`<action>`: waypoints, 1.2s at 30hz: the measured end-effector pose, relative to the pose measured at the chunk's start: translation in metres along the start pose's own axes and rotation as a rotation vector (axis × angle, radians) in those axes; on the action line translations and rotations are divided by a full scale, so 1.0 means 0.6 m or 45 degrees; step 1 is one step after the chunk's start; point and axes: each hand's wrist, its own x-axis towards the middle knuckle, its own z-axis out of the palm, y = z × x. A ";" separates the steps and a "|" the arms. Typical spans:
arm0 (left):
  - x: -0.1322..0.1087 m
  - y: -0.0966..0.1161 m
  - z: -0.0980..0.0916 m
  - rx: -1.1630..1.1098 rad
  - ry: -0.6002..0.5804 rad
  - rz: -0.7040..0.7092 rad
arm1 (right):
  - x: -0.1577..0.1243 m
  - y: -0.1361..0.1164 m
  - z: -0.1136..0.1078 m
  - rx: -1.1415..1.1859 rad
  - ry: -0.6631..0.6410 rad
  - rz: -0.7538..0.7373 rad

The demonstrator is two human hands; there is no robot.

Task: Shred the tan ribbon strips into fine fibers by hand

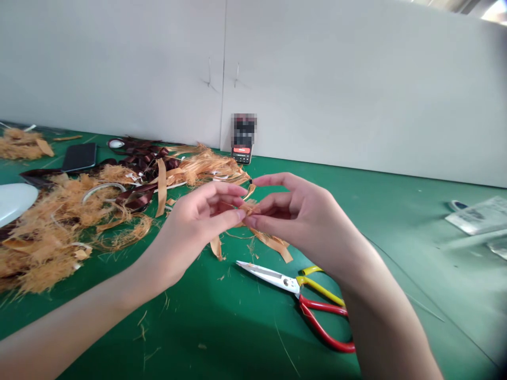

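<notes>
Between the fingertips of both hands is a small piece of orange-tan ribbon (249, 208), frayed at its edge. My left hand (202, 214) pinches it from the left with thumb and fingers. From the other side my right hand (299, 206) grips it too, its index finger raised and arched above. Strips of the same ribbon (277, 245) lie on the green table just below the hands. A pair of scissors (289, 284) with one red and one yellow handle rests under my right wrist, which hides part of the handles.
Frayed orange fibres (43, 232) are heaped at the left, with dark brown ribbon (138, 198) among them. A dark phone (80, 157) lies behind. Another phone (242, 140) leans upright on the grey partition (336, 79). Clear plastic packets (479, 215) lie far right.
</notes>
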 end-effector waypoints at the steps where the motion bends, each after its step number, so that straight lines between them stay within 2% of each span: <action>1: 0.000 0.000 0.000 -0.010 -0.009 -0.004 | -0.001 0.000 0.001 -0.002 -0.003 -0.003; 9: -0.001 -0.007 -0.002 0.188 -0.003 0.082 | -0.003 -0.007 0.014 -0.137 0.053 -0.033; 13: 0.001 -0.010 -0.002 0.255 0.048 0.052 | -0.002 -0.010 0.019 -0.145 0.052 -0.007; 22: -0.001 -0.010 0.004 0.149 0.005 -0.075 | -0.003 -0.003 0.013 -0.050 0.003 -0.002; 31: 0.000 -0.010 0.009 0.044 -0.069 -0.085 | -0.004 -0.003 0.009 0.030 -0.017 -0.025; 36: 0.004 -0.011 0.014 -0.097 -0.129 -0.205 | -0.004 -0.006 0.004 0.037 -0.018 0.003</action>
